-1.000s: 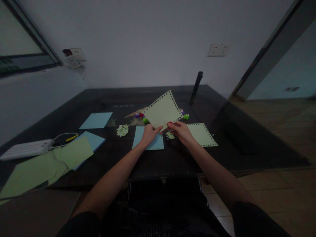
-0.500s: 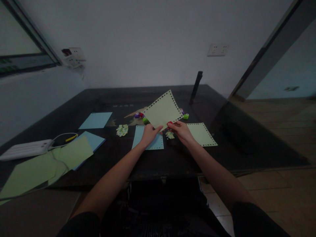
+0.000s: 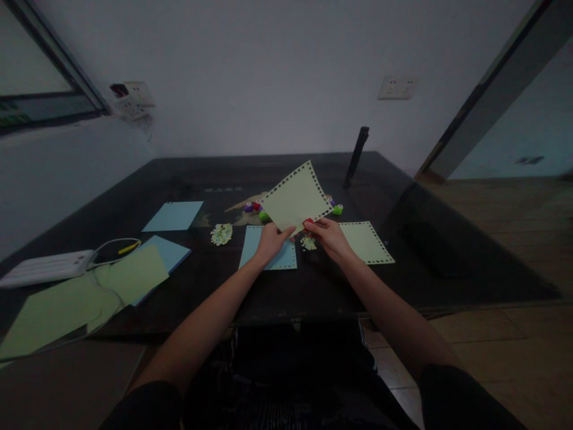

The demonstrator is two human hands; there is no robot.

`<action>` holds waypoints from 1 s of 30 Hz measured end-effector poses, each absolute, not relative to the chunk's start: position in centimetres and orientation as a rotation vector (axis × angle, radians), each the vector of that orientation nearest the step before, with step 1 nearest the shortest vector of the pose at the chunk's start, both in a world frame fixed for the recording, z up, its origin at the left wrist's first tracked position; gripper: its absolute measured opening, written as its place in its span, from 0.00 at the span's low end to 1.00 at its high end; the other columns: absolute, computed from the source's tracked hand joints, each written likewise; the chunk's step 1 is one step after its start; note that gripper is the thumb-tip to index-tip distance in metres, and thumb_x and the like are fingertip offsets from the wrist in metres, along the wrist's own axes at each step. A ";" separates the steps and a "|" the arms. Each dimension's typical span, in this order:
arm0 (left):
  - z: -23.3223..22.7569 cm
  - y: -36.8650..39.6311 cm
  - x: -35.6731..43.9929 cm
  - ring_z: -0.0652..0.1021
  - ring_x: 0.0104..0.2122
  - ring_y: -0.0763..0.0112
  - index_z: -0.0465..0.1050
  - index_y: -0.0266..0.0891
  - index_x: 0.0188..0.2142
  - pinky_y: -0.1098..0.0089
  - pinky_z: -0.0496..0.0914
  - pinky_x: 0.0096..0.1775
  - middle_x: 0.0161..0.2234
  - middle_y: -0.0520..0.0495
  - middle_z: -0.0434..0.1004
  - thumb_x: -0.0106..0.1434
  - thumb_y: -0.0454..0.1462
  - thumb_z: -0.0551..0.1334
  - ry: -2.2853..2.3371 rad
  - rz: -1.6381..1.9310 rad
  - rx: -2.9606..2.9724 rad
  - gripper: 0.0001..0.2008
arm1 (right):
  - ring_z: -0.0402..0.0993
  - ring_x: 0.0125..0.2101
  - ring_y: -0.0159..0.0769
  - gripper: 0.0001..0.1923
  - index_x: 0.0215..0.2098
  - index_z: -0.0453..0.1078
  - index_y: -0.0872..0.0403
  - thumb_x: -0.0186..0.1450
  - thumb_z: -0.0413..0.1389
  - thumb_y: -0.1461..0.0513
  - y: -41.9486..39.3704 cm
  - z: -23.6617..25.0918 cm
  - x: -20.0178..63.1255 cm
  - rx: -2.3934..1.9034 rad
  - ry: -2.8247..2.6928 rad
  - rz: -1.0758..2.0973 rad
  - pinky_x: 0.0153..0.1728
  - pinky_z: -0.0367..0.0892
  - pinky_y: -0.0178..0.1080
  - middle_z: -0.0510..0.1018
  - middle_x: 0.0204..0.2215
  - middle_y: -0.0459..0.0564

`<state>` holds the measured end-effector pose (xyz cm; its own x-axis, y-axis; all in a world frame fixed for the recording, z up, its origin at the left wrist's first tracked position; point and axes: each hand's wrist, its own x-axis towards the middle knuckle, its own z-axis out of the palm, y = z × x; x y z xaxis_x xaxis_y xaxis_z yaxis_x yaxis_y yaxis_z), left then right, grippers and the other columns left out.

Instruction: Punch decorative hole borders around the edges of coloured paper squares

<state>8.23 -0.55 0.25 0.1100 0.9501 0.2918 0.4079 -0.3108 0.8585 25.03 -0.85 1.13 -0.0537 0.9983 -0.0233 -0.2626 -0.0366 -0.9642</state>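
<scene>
Two hands raise green punched sheet (image 3: 296, 198) above dark table (image 3: 147, 197), tilted diamond-wise, top corner pointing away toward wall. Left hand (image 3: 270, 242) pinches lower corner; right hand (image 3: 329, 237) grips small red punch (image 3: 308, 223) at sheet's lower right edge.

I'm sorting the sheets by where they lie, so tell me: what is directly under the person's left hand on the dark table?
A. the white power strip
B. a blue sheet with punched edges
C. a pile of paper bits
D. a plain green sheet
B: the left hand, which holds up a green punched sheet, is above the blue sheet with punched edges lying flat on the table.
</scene>
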 end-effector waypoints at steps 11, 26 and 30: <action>0.0 -0.5 8.3 0.79 0.26 0.65 0.77 0.31 0.32 0.71 0.70 0.30 0.24 0.44 0.80 0.58 0.39 0.61 1.339 1.173 1.787 0.11 | 0.73 0.26 0.33 0.15 0.24 0.72 0.55 0.43 0.68 0.57 -0.7 1.1 25.0 -0.982 -1.023 1.384 0.32 0.65 0.37 0.77 0.24 0.47; -0.7 -0.1 8.2 0.79 0.25 0.65 0.78 0.32 0.33 0.70 0.71 0.30 0.25 0.44 0.80 0.59 0.39 0.60 1.313 1.176 1.821 0.11 | 0.71 0.25 0.32 0.15 0.25 0.73 0.54 0.43 0.68 0.56 -0.6 0.7 25.0 -0.944 -1.032 1.369 0.32 0.64 0.37 0.77 0.22 0.46; -0.6 -0.2 8.3 0.79 0.25 0.64 0.77 0.31 0.33 0.70 0.71 0.30 0.24 0.43 0.80 0.59 0.38 0.61 1.311 1.179 1.802 0.11 | 0.71 0.25 0.32 0.15 0.24 0.74 0.55 0.43 0.68 0.56 -0.6 0.6 25.0 -0.939 -1.022 1.376 0.33 0.65 0.37 0.77 0.22 0.46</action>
<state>8.26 -0.19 -0.56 0.1125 0.9460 0.3040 0.4024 -0.3232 0.8565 25.00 -0.55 0.61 -0.0575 0.9981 0.0201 -0.3077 0.0015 -0.9515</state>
